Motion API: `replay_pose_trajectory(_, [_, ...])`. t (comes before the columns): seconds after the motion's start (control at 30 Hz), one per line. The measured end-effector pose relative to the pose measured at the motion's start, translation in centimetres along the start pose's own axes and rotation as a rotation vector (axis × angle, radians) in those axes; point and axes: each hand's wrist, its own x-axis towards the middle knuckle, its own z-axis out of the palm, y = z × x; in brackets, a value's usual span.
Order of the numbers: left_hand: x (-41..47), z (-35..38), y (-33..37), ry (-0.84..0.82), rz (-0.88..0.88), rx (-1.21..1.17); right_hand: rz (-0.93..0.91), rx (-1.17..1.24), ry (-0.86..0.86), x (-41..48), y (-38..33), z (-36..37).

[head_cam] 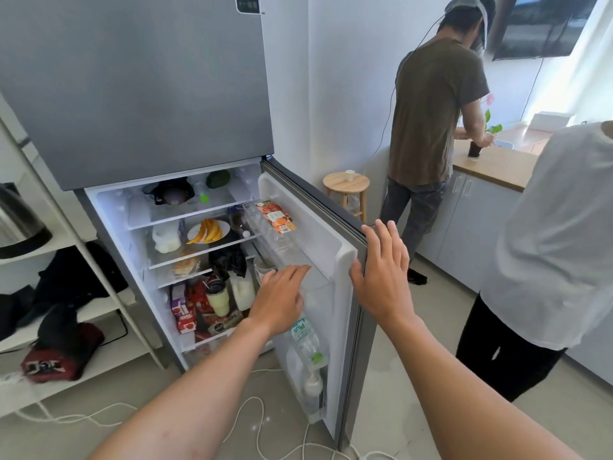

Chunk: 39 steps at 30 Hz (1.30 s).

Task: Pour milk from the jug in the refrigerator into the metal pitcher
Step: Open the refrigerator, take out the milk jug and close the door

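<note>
Refrigerator: grey steel front, upper door closed, lower door swung open, white plastic lining.

- Top shelf: dark bag, green round fruit, bottle with a green cap.
- Second shelf: milk jug, translucent plastic and partly full, at the left. Beside it is a white plate of orange and yellow fruit slices.
- Third shelf: bagged bread, crumpled black bag.
- Bottom shelf: red carton, lidded tumbler of pale liquid, second milk jug just behind it, chips bag.
- Door bins: orange-printed carton and clear bottles above. Lower down are a water bottle labelled "Plus" and a white pump bottle.

My left hand: held out in front of the lower shelves, fingers straight and together, holding nothing.
My right hand: flat on the door's outer edge, fingers spread, thumb on the white inner rim.

Room:
- Pale tiled floor with white cables looped across it.
- White shelf unit to the left, carrying a steel kettle and dark clothing.
- Round wooden stool with a small white cup on it.
- Wood-topped counter over grey cabinets.
- One person in a brown T-shirt stands at the counter. Another in a white shirt is nearer, at my right.
</note>
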Motion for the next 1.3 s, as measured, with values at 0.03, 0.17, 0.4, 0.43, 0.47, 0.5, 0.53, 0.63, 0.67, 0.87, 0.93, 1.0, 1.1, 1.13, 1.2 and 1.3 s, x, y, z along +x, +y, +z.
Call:
replay_pose_trajectory(0.03, [-0.6, 0.1, -0.5, 0.021, -0.025, -0.007, -0.032, 0.007, 0.042, -0.6, -0.4, 0.4])
replay_pose_trajectory(0.17, [-2.6, 1.1, -3.2, -0.012, -0.130, -0.049, -0.296, -0.018, -0.020, -2.4, -2.5, 2.2])
replay_pose_trajectory(0.4, [-7.8, 4.6, -9.8, -0.129, -0.267, -0.051, -0.393, 0.118, -0.564, -5.7, -7.4, 8.4])
replay_pose_trajectory(0.43, [-7.9, 4.9, -10.8, -0.145, -0.280, -0.064, -0.330, 0.125, -0.629, -5.9, -7.7, 9.6])
replay_pose_trajectory(0.47, [-7.7, 4.8, -10.9, -0.148, -0.278, -0.073, -0.264, 0.121, -0.676, -6.0, -7.6, 10.2])
replay_pose_trajectory(0.5, [-7.5, 4.7, -11.0, -0.147, -0.263, -0.068, -0.202, 0.113, -0.725, -6.1, -7.4, 10.5])
replay_pose_trajectory(0.53, [-7.2, 4.7, -11.2, -0.147, -0.264, -0.058, -0.143, 0.106, -0.774, -6.1, -7.1, 10.7])
replay_pose_trajectory(0.63, [-6.9, 5.1, -12.2, -0.157, -0.272, -0.046, -0.047, 0.045, -0.911, -6.2, -6.5, 12.0])
replay_pose_trajectory(0.67, [-6.9, 5.4, -12.9, -0.164, -0.284, -0.059, -0.019, 0.020, -0.951, -6.1, -6.6, 12.7])
replay_pose_trajectory(0.87, [-6.5, 8.2, -17.2, -0.266, -0.317, -0.138, 0.123, 0.021, -1.051, -5.2, -8.2, 17.2])
replay_pose_trajectory(0.93, [-6.1, 9.2, -18.5, -0.302, -0.328, -0.167, 0.149, 0.004, -1.057, -4.8, -8.6, 18.6])
replay_pose_trajectory(1.0, [-5.7, 10.3, -19.6, -0.336, -0.324, -0.189, 0.159, -0.033, -1.056, -4.6, -8.8, 20.0])
replay_pose_trajectory(1.1, [-5.1, 12.2, -21.3, -0.364, -0.315, -0.228, 0.157, -0.099, -1.037, -4.3, -8.9, 22.2])
replay_pose_trajectory(1.13, [-4.9, 13.2, -21.9, -0.378, -0.316, -0.247, 0.163, -0.114, -1.026, -4.2, -8.9, 23.1])
replay_pose_trajectory(1.2, [-4.6, 14.7, -22.6, -0.408, -0.331, -0.279, 0.168, -0.115, -1.011, -4.1, -8.8, 24.4])
replay_pose_trajectory(1.3, [-4.0, 17.6, -23.8, -0.469, -0.374, -0.365, 0.136, -0.077, -1.012, -4.0, -8.6, 27.1])
